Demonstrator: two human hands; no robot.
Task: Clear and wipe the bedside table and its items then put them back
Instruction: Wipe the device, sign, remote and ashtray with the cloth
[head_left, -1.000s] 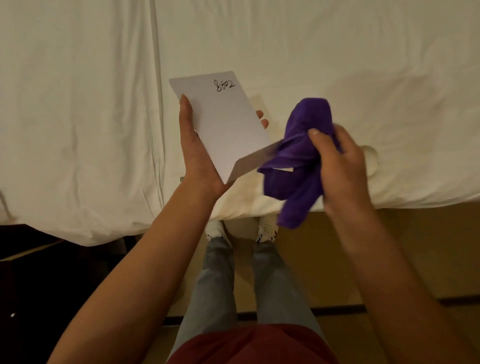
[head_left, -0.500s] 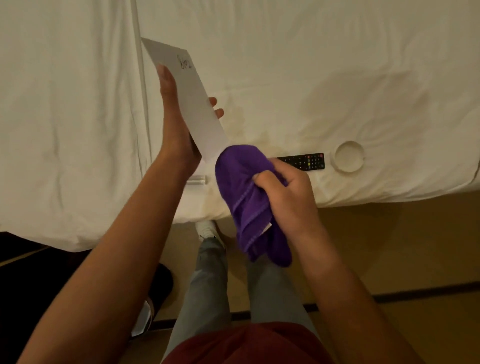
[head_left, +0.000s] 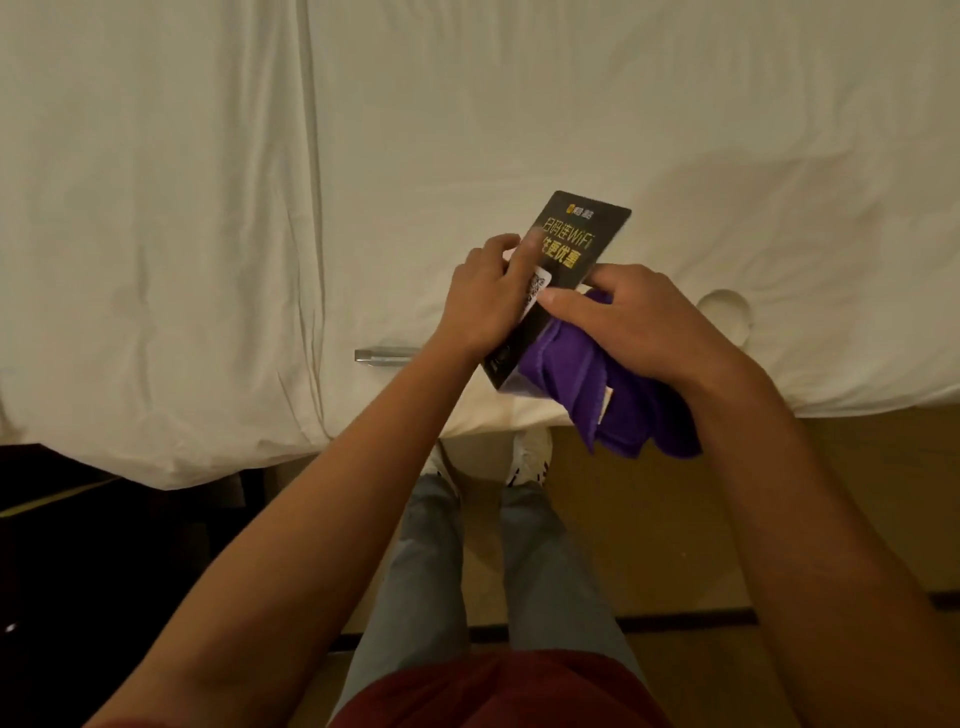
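Note:
A black card (head_left: 576, 234) with yellow WiFi lettering and a QR code is held over the bed's edge, its printed face up. My left hand (head_left: 488, 296) grips the card's left side, fingers curled over its face. My right hand (head_left: 623, 317) holds a bunched purple cloth (head_left: 597, 389) under and against the card's lower right, thumb pressing on the card near the QR code. The cloth hangs down past the mattress edge.
The white bed sheet (head_left: 208, 208) fills the upper view. On it lie a metal bar-shaped item (head_left: 384, 356) left of my wrist and a round white dish (head_left: 724, 312) at right. Below are my legs, tan floor and a dark area at left.
The card has been flipped from its white back to its black printed face and moved right. My right hand with the cloth now sits against the card; the remote is hidden.

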